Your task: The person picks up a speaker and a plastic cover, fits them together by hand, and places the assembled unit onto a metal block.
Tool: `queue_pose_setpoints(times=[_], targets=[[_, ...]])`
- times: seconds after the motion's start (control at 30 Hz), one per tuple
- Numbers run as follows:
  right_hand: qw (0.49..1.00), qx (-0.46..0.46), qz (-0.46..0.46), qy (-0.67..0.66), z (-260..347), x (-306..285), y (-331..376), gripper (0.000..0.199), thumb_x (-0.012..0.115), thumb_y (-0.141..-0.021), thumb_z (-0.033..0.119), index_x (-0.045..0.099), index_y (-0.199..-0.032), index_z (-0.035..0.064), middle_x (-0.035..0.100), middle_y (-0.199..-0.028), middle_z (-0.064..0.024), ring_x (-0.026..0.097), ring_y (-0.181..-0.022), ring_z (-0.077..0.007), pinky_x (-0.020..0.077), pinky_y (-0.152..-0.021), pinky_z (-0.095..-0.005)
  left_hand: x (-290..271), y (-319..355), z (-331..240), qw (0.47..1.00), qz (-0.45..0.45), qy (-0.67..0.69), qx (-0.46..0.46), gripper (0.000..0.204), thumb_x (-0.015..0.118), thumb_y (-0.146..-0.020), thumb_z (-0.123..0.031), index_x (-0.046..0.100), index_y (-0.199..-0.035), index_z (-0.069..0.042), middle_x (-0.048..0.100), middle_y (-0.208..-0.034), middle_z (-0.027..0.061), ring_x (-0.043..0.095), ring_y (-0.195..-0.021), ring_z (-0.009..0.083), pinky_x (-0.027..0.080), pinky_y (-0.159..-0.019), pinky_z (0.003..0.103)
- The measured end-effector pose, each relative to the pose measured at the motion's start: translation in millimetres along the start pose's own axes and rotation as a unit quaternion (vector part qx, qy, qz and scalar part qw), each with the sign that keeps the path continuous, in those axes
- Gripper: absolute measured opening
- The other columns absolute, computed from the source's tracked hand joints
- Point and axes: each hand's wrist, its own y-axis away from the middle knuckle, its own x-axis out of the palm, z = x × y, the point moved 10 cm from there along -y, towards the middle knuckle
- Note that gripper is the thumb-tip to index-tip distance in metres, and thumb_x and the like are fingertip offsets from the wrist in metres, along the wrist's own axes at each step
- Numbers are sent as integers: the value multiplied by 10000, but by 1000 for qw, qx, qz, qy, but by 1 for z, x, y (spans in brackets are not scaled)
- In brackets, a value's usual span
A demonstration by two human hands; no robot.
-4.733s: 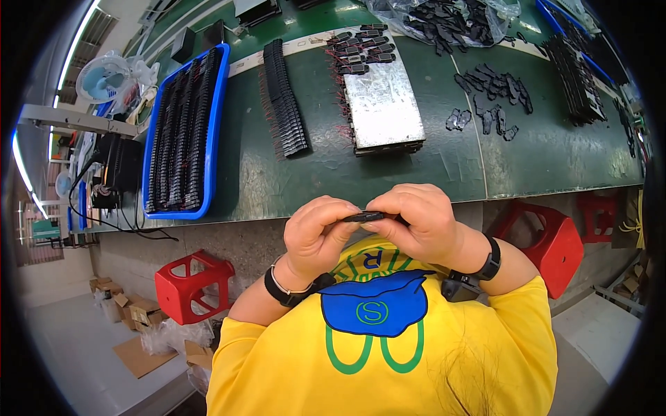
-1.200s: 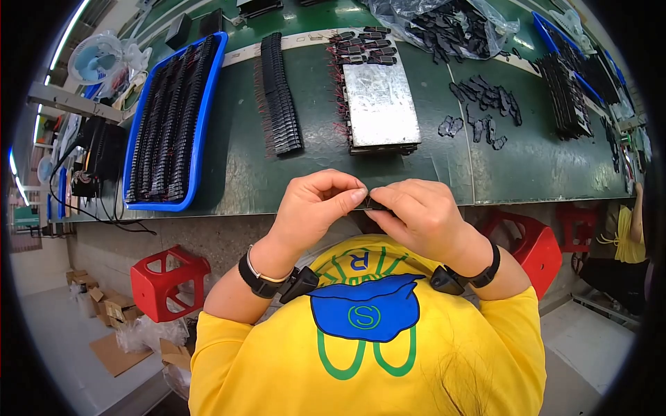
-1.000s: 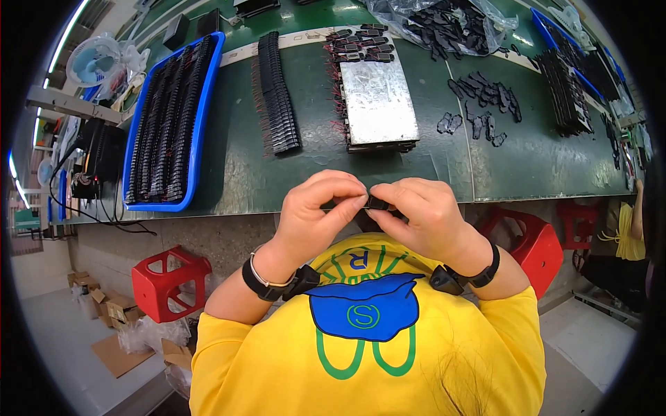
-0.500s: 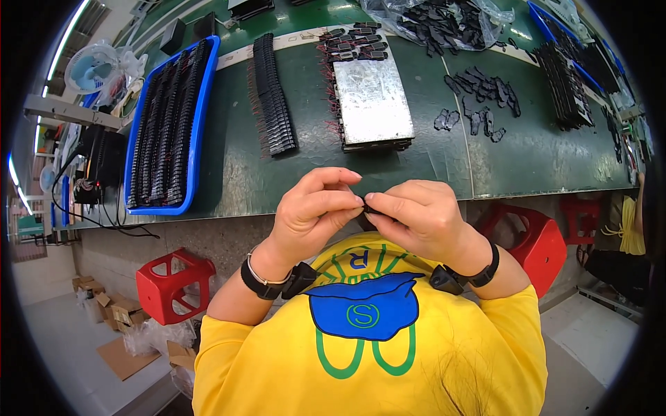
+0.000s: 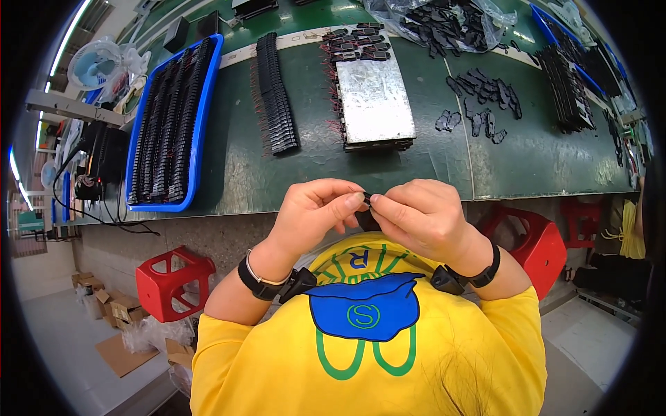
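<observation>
Between my fingertips, just off the bench's near edge, is a small black part (image 5: 368, 199), mostly covered by the fingers. My left hand (image 5: 316, 209) pinches it with thumb and forefinger, the other fingers curled below. From the other side my right hand (image 5: 423, 213) grips the same part, its fingers folded. Beyond the hands, a silvery metal plate (image 5: 374, 100) lies on a stack. Small black modules with red wires (image 5: 357, 46) sit at its far end. To the left runs a long row of similar black wired modules (image 5: 276, 97). Loose black plastic pieces (image 5: 492, 90) lie to the right.
A blue tray (image 5: 191, 187) packed with black parts stands on the green bench (image 5: 236, 173) at left. A plastic bag of black pieces (image 5: 444, 24) lies at the back. Red stools (image 5: 173, 284) flank me; a fan (image 5: 96, 68) stands far left.
My left thumb and forefinger have closed onto the black part, which shows a little more now. The left hand's other fingers have curled under. Things on the bench have stayed put.
</observation>
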Motion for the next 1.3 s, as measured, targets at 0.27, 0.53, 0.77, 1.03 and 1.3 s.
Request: queue_pose_setpoints(times=[0.27, 0.53, 0.77, 1.03, 1.3], targets=[[1000, -18, 1, 14, 5, 2, 4, 284, 721, -606, -37, 645, -872, 27, 600, -719, -57, 568, -551, -189, 461, -477, -280, 1, -4, 2, 999, -13, -34, -21, 149, 603, -890, -108, 657, -936, 23, 674, -792, 82, 588, -596, 80, 464, -527, 191], [999, -30, -8, 12, 3, 0, 7, 283, 735, -623, -10, 643, -887, 33, 610, -744, -62, 585, -587, -198, 482, -505, -285, 2, -6, 11, 995, 26, 77, -60, 129, 610, -885, -101, 653, -927, 13, 669, -766, 79, 581, -589, 78, 468, -532, 191], [997, 68, -20, -14, -35, -24, 6, 247, 736, -689, 27, 651, -920, 29, 619, -757, -84, 590, -613, -225, 488, -547, -303, -11, -2, 12, 996, 21, 67, -56, 129, 613, -887, -102, 655, -931, 12, 673, -770, 80, 579, -583, 79, 467, -526, 197], [931, 347, 36, 106, -155, -75, 29, 253, 734, -732, 98, 636, -944, 1, 607, -731, -110, 587, -625, -226, 474, -584, -304, -23, 0, 16, 992, 19, 122, -20, 125, 621, -881, -85, 642, -944, 20, 675, -778, 109, 594, -575, 99, 485, -518, 211], [901, 341, 208, 171, -176, -47, 22, 294, 744, -729, 190, 617, -917, 3, 614, -739, -124, 591, -663, -285, 470, -607, -367, -23, 2, 17, 991, 31, 130, -16, 117, 616, -885, -75, 639, -950, 20, 675, -790, 108, 603, -591, 102, 495, -533, 211]])
